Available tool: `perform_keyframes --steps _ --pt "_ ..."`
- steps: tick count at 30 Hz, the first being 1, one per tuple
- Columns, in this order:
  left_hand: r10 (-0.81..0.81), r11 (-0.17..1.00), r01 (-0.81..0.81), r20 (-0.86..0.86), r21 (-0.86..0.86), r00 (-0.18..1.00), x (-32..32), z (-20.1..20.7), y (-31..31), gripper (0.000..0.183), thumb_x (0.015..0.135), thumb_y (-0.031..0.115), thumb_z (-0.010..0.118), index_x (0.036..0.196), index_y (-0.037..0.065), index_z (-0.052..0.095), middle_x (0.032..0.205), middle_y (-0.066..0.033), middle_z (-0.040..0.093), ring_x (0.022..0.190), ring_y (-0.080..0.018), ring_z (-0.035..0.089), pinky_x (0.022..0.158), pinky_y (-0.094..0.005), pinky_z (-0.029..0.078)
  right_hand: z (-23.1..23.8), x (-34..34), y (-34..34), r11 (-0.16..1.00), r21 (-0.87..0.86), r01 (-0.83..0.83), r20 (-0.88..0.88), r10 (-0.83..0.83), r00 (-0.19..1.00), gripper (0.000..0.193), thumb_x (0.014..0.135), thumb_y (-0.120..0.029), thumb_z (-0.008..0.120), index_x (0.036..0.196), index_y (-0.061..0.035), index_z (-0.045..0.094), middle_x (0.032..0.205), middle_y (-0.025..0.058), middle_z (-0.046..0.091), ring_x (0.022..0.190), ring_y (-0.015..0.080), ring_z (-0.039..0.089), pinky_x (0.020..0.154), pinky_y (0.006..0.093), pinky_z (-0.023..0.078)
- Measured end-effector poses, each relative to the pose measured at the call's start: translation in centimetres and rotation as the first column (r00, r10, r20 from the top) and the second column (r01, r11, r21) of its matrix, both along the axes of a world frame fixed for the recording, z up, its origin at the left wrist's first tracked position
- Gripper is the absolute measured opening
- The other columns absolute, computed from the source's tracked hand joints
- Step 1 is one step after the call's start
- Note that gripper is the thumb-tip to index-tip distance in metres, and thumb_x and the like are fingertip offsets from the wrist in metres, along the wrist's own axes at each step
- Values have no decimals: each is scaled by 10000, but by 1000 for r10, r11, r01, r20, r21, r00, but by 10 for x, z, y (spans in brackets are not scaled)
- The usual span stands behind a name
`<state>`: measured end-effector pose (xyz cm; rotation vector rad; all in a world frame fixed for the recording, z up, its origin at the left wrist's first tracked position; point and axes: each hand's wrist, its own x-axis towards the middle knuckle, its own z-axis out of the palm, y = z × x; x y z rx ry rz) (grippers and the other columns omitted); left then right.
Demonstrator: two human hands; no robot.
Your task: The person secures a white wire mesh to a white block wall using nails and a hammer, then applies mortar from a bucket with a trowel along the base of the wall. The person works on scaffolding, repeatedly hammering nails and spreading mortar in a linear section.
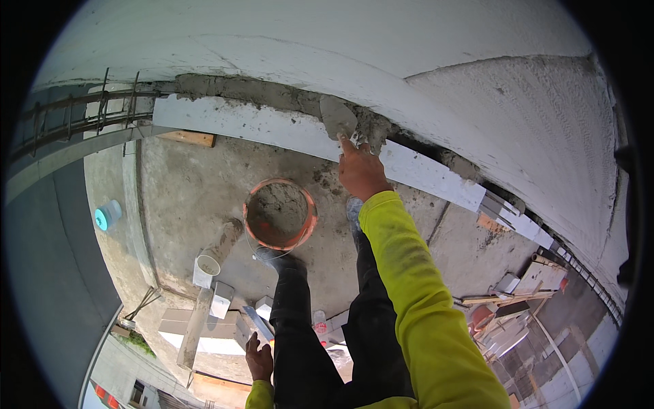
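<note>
My right hand (361, 167) is closed round the handle of a trowel (337, 117). Its blade lies against wet grey mortar (371, 128) in the gap between the white wall and a long white strip of blocks or board (245, 117). More mortar fills the gap to the left; to the right part of it shows dark and hollow. My left hand (259, 358) hangs low beside my left leg, fingers loosely apart, with nothing in it. An orange bucket (310, 228) of grey mortar stands on the concrete floor by my left foot.
Rebar (68, 112) juts out at the far left. A pipe (208, 264), white blocks (221, 300) and a clear bottle (320, 322) stand near my legs. A blue-lidded container (107, 215) sits near the left floor edge. Timber (511, 298) lies at right.
</note>
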<state>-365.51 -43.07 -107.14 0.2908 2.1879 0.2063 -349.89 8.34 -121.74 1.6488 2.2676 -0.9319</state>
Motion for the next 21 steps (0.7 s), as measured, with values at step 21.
perform_keyframes --steps 21 --pt "-22 996 20 -20 -89 1000 -8 11 -3 544 839 121 569 1356 -45 529 1243 -269 579 1129 -383 604 871 -425 524 18 49 -9 982 6 189 106 -189 976 576 914 -207 558 1476 -149 441 987 277 643 861 431 674 800 503 556"
